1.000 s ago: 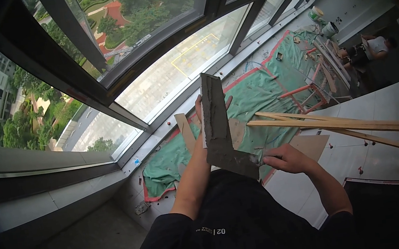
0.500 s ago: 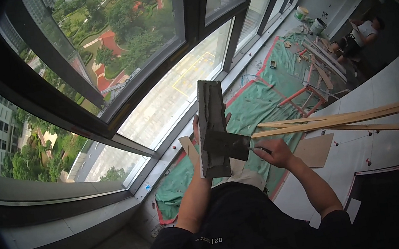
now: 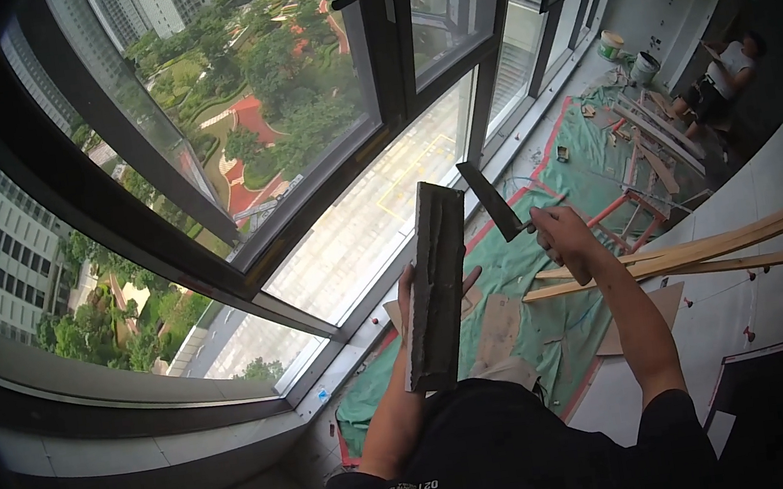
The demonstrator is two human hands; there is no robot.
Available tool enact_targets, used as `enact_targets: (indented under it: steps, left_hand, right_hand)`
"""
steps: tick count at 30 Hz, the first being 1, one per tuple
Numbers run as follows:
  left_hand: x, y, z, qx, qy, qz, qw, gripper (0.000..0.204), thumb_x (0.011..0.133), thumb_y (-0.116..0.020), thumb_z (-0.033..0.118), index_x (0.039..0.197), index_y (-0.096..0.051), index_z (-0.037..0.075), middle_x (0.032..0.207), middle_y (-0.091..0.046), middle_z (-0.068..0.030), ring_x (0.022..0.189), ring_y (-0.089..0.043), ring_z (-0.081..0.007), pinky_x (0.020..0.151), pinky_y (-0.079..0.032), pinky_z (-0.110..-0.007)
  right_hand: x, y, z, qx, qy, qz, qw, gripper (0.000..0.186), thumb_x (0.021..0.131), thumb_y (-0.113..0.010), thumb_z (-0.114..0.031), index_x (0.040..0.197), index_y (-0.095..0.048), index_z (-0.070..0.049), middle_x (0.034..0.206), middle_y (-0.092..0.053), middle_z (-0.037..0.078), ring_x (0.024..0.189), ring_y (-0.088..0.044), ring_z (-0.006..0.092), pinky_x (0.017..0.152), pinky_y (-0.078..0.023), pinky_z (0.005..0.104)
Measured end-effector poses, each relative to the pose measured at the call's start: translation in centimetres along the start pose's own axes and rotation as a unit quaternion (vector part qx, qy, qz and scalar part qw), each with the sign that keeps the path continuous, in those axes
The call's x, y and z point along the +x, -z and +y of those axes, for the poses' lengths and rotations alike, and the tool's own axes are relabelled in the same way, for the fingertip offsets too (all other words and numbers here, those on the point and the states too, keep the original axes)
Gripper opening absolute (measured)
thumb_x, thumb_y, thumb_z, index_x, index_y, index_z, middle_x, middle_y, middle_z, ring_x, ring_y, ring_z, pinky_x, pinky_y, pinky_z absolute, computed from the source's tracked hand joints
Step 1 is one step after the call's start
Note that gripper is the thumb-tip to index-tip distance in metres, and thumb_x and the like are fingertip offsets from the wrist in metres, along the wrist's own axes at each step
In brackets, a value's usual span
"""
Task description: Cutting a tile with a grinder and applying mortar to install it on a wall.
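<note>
A narrow tile strip (image 3: 437,283) lies across my left hand (image 3: 408,304), its upper face coated with dark grey mortar in a raised ridge. That hand supports it from beneath, with fingers showing along both long sides; the palm is hidden. In my right hand (image 3: 565,241) is the handle of a trowel (image 3: 490,200), gripped in closed fingers. The dark flat blade is up off the mortar, to the right of the strip's far end and apart from it.
Tall windows (image 3: 246,264) run along the left. A green sheet (image 3: 505,279) with red edging covers the floor; a board piece (image 3: 497,334) lies on it. Wooden battens (image 3: 699,253) reach in from the right. Farther off are a red metal frame (image 3: 639,212), buckets (image 3: 645,67) and a seated person (image 3: 731,81).
The trowel has lifted off the mortar and moved up and away, its blade turned to point toward the window. The coated strip has shifted slightly right and nearer my body.
</note>
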State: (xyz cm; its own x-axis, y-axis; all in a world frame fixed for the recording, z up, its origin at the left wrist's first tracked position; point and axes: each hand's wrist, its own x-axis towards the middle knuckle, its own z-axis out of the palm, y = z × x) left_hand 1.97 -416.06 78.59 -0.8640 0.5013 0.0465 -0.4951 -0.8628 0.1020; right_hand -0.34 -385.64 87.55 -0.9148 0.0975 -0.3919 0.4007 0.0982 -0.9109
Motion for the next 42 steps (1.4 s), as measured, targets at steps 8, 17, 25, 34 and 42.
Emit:
enact_targets:
  steps: [8,17,25,34,42]
  left_hand:
    - [0.6,-1.3,-1.1,0.044,-0.011,0.029,0.999,0.074,0.113,-0.049,0.054,0.168,-0.048,0.003,0.167,-0.058,-0.0159,0.154,-0.057,-0.0285,0.14,-0.028,-0.064]
    - [0.6,0.1,-1.8,0.025,-0.029,0.036,0.999,0.087,0.111,-0.05,0.061,0.176,-0.034,0.004,0.172,-0.048,-0.0218,0.162,-0.045,-0.0359,0.141,-0.022,-0.065]
    - [1.1,1.0,-2.7,0.067,-0.028,0.075,0.995,0.083,0.113,-0.048,0.06,0.176,-0.036,0.007,0.174,-0.047,-0.0184,0.161,-0.046,-0.033,0.14,-0.021,-0.066]
    - [4.9,4.4,-5.9,0.128,0.074,0.089,0.985,0.096,0.111,-0.044,0.076,0.18,-0.026,0.012,0.183,-0.03,-0.0216,0.17,-0.024,-0.0446,0.143,-0.013,-0.061]
    - [2.9,16.6,-7.0,0.191,0.246,0.167,0.935,0.093,0.111,-0.047,0.07,0.179,-0.027,0.009,0.181,-0.034,-0.0212,0.169,-0.029,-0.0429,0.14,-0.019,-0.062]
  right_hand:
    - [2.5,-1.2,-2.0,-0.25,0.094,-0.013,0.963,0.047,0.114,-0.062,-0.045,0.095,-0.068,-0.003,0.069,-0.064,0.01,0.054,-0.062,0.0244,0.049,-0.047,0.0425]
    - [6.7,0.1,5.0,-0.349,0.248,0.137,0.893,0.048,0.113,-0.061,-0.045,0.098,-0.073,-0.001,0.089,-0.075,0.028,0.09,-0.073,0.0525,0.076,-0.055,0.0613]
    - [5.8,-0.3,15.9,-0.255,0.167,0.17,0.937,0.049,0.113,-0.064,-0.046,0.1,-0.074,0.0,0.089,-0.075,0.03,0.091,-0.073,0.0537,0.074,-0.056,0.0589]
    - [-5.7,0.9,47.3,-0.277,-0.173,0.246,0.913,0.074,0.113,-0.054,-0.063,0.091,-0.071,0.006,0.079,-0.075,0.018,0.059,-0.072,0.0348,0.069,-0.059,0.0499]
    - [-26.0,-7.8,56.9,0.212,-0.438,0.35,0.8,0.057,0.112,-0.062,-0.059,0.094,-0.063,-0.005,0.066,-0.056,0.004,0.049,-0.059,0.0205,0.045,-0.048,0.041]
